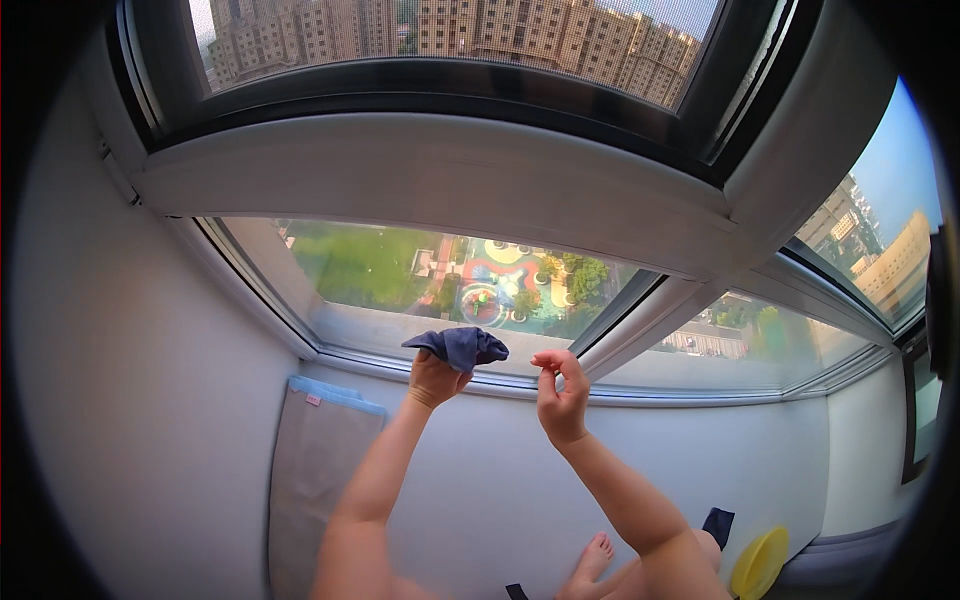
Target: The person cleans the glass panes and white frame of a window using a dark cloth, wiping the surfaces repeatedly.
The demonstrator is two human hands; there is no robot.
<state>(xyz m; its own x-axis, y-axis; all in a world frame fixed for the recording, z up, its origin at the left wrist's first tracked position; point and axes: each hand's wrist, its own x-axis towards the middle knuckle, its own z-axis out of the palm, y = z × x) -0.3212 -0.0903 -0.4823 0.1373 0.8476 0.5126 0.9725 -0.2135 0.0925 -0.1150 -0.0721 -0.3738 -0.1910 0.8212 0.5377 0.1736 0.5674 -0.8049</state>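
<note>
Fingers of the left hand (434,381) grip a bunched navy cloth (460,348), long axis left-to-right, pointed corner leftward, while the right hand (563,401) curls half-open and empty.

The view looks from the left side of the person's head through a wide fisheye lens, pitched down over the forearms (390,462), which rise from the lower edge, with straight lines bowed and dark corners around the picture. It faces the lower window (460,290), with the left hand (434,382) and right hand (563,400) near, just below mid-picture. The upper window (480,92) spans the top, while a bare foot (592,566) shows at the bottom.
</note>
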